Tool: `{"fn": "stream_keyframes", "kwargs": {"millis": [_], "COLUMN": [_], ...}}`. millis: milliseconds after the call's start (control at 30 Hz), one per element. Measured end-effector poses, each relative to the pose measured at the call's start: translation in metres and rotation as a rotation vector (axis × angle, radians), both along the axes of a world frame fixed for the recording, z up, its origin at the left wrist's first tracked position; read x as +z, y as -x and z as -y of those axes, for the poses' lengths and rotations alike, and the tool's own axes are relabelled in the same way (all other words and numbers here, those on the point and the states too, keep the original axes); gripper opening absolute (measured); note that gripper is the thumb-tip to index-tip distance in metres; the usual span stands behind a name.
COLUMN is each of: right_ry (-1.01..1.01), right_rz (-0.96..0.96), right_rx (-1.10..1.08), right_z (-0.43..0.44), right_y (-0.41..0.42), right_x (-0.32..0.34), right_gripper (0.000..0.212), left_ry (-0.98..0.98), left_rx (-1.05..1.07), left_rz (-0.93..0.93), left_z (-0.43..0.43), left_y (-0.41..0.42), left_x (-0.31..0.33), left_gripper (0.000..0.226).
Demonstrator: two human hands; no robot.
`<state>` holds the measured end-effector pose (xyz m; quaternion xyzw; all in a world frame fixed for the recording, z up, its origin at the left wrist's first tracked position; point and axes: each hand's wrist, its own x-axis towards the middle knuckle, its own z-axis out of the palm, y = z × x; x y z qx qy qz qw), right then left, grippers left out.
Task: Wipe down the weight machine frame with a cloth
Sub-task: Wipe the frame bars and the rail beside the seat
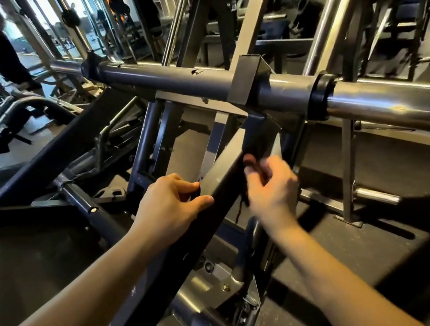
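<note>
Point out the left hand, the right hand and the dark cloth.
left hand (168, 203), head view, on the back of the hand gripping the slanted beam.
right hand (271, 186), head view, on the back of the hand.
cloth (244, 186), head view, on the dark strip hanging left of the right hand.

Slanted frame beam (222, 181) at centre: matte dark grey, near black, plain; cloth (245, 197) at the right hand (272, 190) is black with a dark thread hanging, blurred. Crossbar (164, 71) across the upper middle is painted dull grey up to a black collar (321, 96), then shiny chrome sleeve (398, 106) at right with an orange-yellow glint; diagonal rails (326, 19) at upper right are polished silver. Floor (12, 268) at lower left is flat black, no pattern.
</note>
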<state>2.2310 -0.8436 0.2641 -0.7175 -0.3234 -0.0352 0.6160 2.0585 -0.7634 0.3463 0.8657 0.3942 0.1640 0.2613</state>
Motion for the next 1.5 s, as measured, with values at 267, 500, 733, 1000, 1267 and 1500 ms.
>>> {"fn": "stream_keyframes", "kwargs": {"millis": [267,500,733,1000,1267,1500], "right_ry": [-0.014,-0.015,-0.048,0.025,-0.014,0.07], "right_rz": [-0.098,0.108,-0.025,0.144,0.06,-0.001], "right_rx": [0.042,0.178,0.113,0.21,0.286,0.085], "right_z": [0.006,0.017,0.02,0.036,0.061,0.037], "right_y": [0.012,0.021,0.063,0.091,0.192,0.123], "right_x": [-0.004,-0.011,-0.013,-0.023,-0.046,-0.028], "right_gripper": [0.011,0.011,0.007,0.008,0.014,0.005], "left_ry": [0.085,0.096,0.205,0.277,0.245,0.23], "left_rx": [-0.014,-0.002,-0.008,-0.016,-0.119,-0.2], "left_rz": [0.028,0.061,0.079,-0.086,-0.084,-0.12], "left_z": [-0.003,-0.003,0.004,0.012,0.011,0.012], "left_y": [-0.001,-0.003,0.015,0.105,0.128,0.14], "left_x": [0.002,0.001,0.005,0.01,-0.005,-0.007], "left_gripper": [0.041,0.043,0.037,0.026,0.027,0.034]}}
